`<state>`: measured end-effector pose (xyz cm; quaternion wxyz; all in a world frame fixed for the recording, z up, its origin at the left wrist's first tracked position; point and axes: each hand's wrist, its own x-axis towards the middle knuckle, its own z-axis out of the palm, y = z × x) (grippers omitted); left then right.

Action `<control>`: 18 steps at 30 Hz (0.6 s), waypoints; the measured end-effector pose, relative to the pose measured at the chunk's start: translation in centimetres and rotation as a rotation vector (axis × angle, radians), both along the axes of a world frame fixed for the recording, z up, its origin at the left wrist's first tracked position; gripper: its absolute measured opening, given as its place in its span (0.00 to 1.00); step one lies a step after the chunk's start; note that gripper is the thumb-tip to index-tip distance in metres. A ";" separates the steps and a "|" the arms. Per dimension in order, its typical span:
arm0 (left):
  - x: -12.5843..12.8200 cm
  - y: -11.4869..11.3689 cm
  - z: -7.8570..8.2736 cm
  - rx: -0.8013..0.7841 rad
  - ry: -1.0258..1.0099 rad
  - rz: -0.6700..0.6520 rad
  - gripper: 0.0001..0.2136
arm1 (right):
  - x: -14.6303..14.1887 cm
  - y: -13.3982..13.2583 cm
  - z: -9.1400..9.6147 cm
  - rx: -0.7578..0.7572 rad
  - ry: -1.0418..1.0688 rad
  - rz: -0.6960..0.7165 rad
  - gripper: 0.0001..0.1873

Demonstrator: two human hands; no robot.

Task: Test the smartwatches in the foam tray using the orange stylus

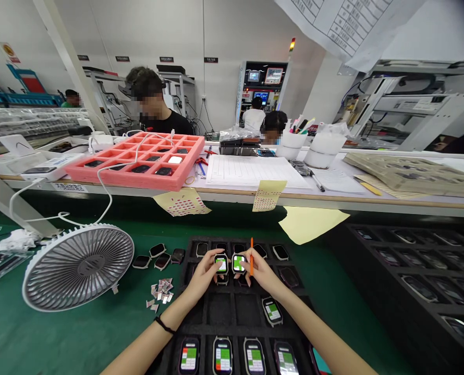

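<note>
My left hand (207, 270) is closed around a smartwatch (221, 264) without a strap, its lit screen showing green and white. Beside it, my right hand (258, 268) grips a second lit smartwatch (239, 263), and an orange stick (251, 255) stands upright between its fingers. Both watches are held over a black foam tray (220, 300) with square compartments. Several watches with lit green, white and red screens lie in its near row, such as this lit watch (222, 356). Another lit watch (272, 311) rests below my right wrist. Dark-screened watches fill the far row.
A white fan (79, 265) stands on the green mat at left, near loose watches (162, 261) and small connector pieces (161, 291). More watches sit in a dark tray (376, 271) at right. The shelf ahead carries a pink foam tray (169, 180) and papers (251, 171). People sit beyond.
</note>
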<state>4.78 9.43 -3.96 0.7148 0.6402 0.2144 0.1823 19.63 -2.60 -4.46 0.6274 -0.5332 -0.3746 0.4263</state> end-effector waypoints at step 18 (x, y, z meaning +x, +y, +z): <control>0.0 0.0 -0.5 0.006 -0.082 -0.014 0.23 | 0.3 0.2 -0.5 0.017 0.007 -0.001 0.24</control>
